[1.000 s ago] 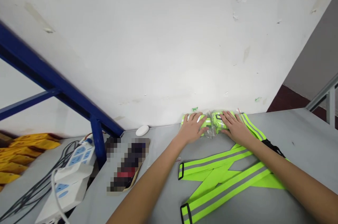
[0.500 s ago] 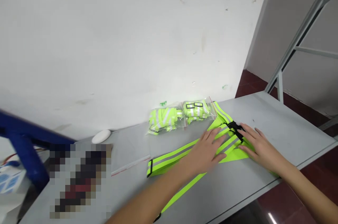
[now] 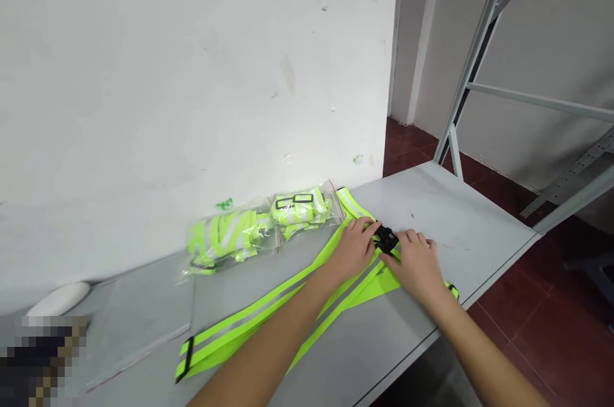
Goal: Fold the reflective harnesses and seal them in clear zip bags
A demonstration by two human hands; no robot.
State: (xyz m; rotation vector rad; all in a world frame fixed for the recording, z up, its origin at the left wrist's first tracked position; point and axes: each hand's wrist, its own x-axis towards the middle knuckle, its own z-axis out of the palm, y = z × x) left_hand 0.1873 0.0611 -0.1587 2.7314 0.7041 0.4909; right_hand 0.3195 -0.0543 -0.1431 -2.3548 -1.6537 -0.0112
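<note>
A neon-yellow reflective vest (image 3: 249, 311) with grey stripes lies spread along the grey tabletop. Its black plastic buckle (image 3: 386, 239) sits between my two hands. My left hand (image 3: 354, 246) has its fingers closed at the buckle's left end, on the strap there. From the other side, my right hand (image 3: 418, 261) grips the buckle's right end, thumb below and fingers curled over. The two buckle halves look joined, though fingers cover part of them. Black sliders show on the strap ends, one at the lower left.
Two clear zip bags with folded vests, a left bag (image 3: 230, 234) and a right bag (image 3: 302, 208), lie against the white wall. A flat clear bag (image 3: 139, 317) and a white oval object (image 3: 60, 298) are at left. A metal rack frame (image 3: 472, 55) rises at right.
My hands have gone from resting flat and open on the vest to gripping both ends of the buckle. The view has swung to the right.
</note>
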